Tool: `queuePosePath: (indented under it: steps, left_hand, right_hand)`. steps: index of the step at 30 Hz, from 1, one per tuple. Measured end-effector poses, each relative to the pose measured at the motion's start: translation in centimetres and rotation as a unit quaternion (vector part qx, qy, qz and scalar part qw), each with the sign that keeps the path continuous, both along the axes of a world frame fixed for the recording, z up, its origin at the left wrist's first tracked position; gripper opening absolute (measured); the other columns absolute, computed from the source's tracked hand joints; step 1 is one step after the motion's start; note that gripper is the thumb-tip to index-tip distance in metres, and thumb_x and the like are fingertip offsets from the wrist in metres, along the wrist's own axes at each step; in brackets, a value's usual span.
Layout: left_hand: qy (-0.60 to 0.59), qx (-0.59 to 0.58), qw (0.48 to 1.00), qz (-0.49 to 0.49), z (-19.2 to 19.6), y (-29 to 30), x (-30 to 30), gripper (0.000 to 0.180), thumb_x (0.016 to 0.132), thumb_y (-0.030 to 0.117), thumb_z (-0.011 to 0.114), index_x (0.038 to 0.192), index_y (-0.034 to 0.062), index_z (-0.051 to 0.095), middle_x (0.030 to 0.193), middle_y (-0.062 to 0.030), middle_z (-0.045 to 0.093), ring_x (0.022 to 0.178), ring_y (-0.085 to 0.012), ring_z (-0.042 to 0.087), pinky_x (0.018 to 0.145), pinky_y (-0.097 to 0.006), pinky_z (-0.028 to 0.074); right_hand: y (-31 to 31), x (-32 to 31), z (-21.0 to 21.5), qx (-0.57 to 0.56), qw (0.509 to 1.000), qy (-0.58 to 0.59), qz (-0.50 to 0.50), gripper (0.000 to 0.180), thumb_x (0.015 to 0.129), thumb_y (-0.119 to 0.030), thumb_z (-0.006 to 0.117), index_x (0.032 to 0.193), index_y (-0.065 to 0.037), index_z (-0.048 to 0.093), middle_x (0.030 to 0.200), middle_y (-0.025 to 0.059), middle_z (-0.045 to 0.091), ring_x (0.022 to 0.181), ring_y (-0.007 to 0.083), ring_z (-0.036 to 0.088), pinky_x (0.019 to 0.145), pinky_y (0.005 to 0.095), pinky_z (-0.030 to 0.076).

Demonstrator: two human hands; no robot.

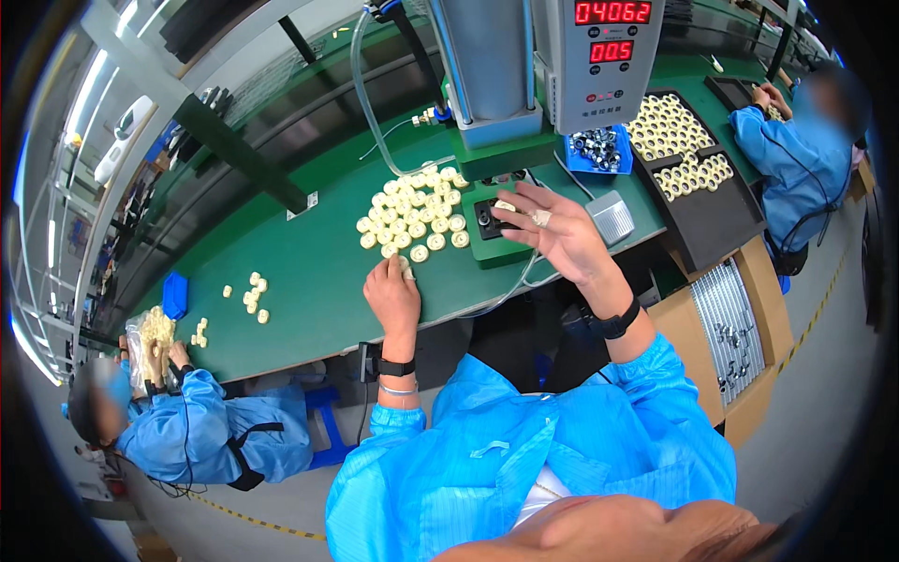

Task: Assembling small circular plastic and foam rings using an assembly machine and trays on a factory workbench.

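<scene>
On the green table [309,272], a heap of small cream-coloured rings [415,214] lies just left of a green press base [496,245] with a dark round nest in it. The left hand [391,295] rests at the near edge of the heap, its fingers [403,267] curled together, pinching one ring at the tips. The right hand [559,232] hovers over the press base, palm turned up and fingers [524,199] spread apart; one pale ring sits at the fingertips by the nest and another small pale piece lies against the palm side of the fingers. Above the base rises the grey press column [487,66] beside a control box with red digit displays [604,56]. Right of it stand a blue bin of dark metal parts [599,150] and black trays of cream rings [688,159]. A few loose rings [253,295] lie further left on the table. Two other people in blue coats work nearby, one at the lower left [197,431], one at the upper right [796,159].
</scene>
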State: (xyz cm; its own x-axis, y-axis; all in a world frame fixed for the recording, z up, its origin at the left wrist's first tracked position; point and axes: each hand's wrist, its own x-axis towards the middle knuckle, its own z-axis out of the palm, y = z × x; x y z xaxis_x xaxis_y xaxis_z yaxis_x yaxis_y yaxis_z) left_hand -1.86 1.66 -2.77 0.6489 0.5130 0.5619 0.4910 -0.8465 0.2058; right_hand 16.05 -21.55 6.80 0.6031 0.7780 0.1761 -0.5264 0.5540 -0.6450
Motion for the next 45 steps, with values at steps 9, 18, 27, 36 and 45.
queuePosePath:
  steps: [9, 18, 27, 36, 45]
  left_hand:
    - [-0.001, -0.002, 1.0, -0.006, -0.1, 0.1, -0.7, 0.042, 0.075, 0.005, 0.068, 0.117, 0.0046, 0.062, 0.111, -0.0124, 0.062, 0.105, -0.0317, 0.056, 0.091, -0.045, 0.042]
    - [-0.006, -0.005, 1.0, -0.004, 0.3, -0.1, -0.5, 0.043, 0.076, 0.004, 0.067, 0.119, 0.0044, 0.063, 0.111, -0.013, 0.063, 0.105, -0.0322, 0.057, 0.09, -0.044, 0.044]
    - [-0.013, -0.002, 1.0, -0.017, 0.2, -0.1, -0.5, 0.043, 0.075, 0.006, 0.069, 0.117, 0.0036, 0.062, 0.111, -0.0132, 0.062, 0.104, -0.0325, 0.057, 0.09, -0.045, 0.043]
    - [-0.043, -0.02, 0.999, -0.013, 0.0, 0.1, -0.7, 0.044, 0.075, 0.004, 0.069, 0.118, 0.0014, 0.06, 0.111, -0.0153, 0.061, 0.102, -0.0341, 0.057, 0.088, -0.045, 0.044]
    - [-0.147, -0.169, 0.97, -0.092, 1.7, -1.6, -0.1, 0.042, 0.076, -0.001, 0.069, 0.117, -0.0003, 0.061, 0.11, -0.0157, 0.059, 0.099, -0.0322, 0.06, 0.084, -0.04, 0.05]
  right_hand:
    - [-7.7, 3.4, -3.2, -0.462, 0.463, -0.656, -0.378, 0.048, 0.09, -0.013, 0.06, 0.134, 0.0, 0.049, 0.14, 0.017, 0.049, 0.13, 0.037, 0.046, 0.105, 0.0534, 0.038]
    - [-7.1, 4.2, -5.3, -0.601, 0.435, -0.613, -0.272, 0.049, 0.081, -0.02, 0.071, 0.127, -0.009, 0.058, 0.137, 0.0069, 0.055, 0.132, 0.0322, 0.043, 0.094, 0.0546, 0.04]
    - [-7.5, 3.6, -8.9, -0.529, 0.402, -0.626, -0.407, 0.056, 0.08, -0.015, 0.072, 0.132, -0.008, 0.054, 0.139, 0.007, 0.052, 0.134, 0.0311, 0.042, 0.104, 0.0531, 0.032]
    - [-7.4, 3.5, -8.0, -0.473, 0.423, -0.611, -0.474, 0.056, 0.081, -0.017, 0.072, 0.132, -0.004, 0.052, 0.134, 0.0135, 0.056, 0.127, 0.0314, 0.05, 0.102, 0.0486, 0.037]
    - [0.9, 2.9, 3.9, -0.393, 0.732, -0.502, -0.242, 0.056, 0.07, -0.033, 0.078, 0.116, -0.004, 0.065, 0.104, 0.0133, 0.071, 0.086, 0.0258, 0.066, 0.074, 0.0348, 0.052]
